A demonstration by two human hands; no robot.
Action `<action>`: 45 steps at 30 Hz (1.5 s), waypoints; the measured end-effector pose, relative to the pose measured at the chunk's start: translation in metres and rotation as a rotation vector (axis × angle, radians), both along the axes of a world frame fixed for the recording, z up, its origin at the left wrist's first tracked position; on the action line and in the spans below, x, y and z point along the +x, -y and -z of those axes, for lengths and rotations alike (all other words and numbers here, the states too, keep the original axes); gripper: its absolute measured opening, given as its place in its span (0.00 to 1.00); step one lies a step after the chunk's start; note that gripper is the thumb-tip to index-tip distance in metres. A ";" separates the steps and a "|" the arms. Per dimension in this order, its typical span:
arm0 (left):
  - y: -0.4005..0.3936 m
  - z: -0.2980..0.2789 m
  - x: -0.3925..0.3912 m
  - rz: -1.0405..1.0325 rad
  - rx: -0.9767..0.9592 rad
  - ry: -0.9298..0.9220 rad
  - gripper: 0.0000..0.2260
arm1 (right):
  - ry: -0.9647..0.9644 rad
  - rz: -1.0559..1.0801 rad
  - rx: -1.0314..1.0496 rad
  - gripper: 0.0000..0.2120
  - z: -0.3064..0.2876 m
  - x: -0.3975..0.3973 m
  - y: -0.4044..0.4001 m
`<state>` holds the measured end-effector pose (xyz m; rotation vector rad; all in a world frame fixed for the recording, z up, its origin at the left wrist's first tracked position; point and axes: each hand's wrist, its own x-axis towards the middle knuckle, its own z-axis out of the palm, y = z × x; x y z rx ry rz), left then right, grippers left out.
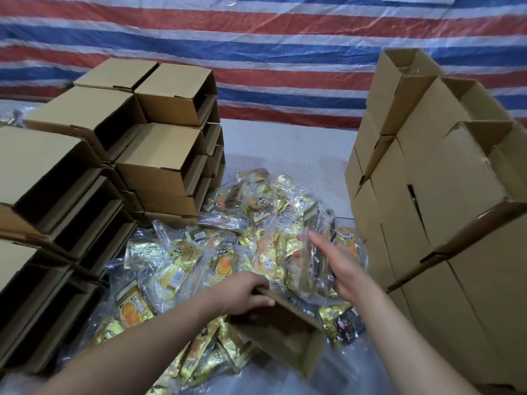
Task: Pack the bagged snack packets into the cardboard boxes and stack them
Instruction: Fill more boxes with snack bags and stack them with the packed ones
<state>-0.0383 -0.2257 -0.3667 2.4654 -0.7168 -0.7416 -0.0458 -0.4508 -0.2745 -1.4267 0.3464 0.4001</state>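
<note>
A heap of clear bags of gold snack packets (199, 260) covers the middle of the table. An open cardboard box (288, 334) lies on the heap near me, its mouth facing up and right. My left hand (245, 292) grips the box's far top edge. My right hand (339, 266) holds a clear bag of snack packets (310, 252) upright just above the box mouth, with fingers curled round its right side.
Stacks of open, empty cardboard boxes (159, 155) stand on the left, mouths facing right. A tall stack of cardboard boxes (433, 195) rises on the right. A red, white and blue striped tarp (256, 52) hangs behind. Bare white tabletop (285, 149) lies between the stacks.
</note>
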 end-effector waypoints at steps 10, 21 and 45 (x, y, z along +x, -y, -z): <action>-0.005 0.017 0.027 -0.181 -0.202 -0.192 0.04 | 0.154 -0.717 -0.510 0.25 0.025 -0.008 -0.002; -0.011 0.018 0.031 -0.295 -0.255 -0.299 0.14 | 0.016 -1.086 -0.741 0.21 0.086 0.010 -0.030; -0.006 0.042 0.008 -0.352 -0.316 -0.202 0.09 | 0.069 -1.312 -1.501 0.24 0.171 -0.019 -0.080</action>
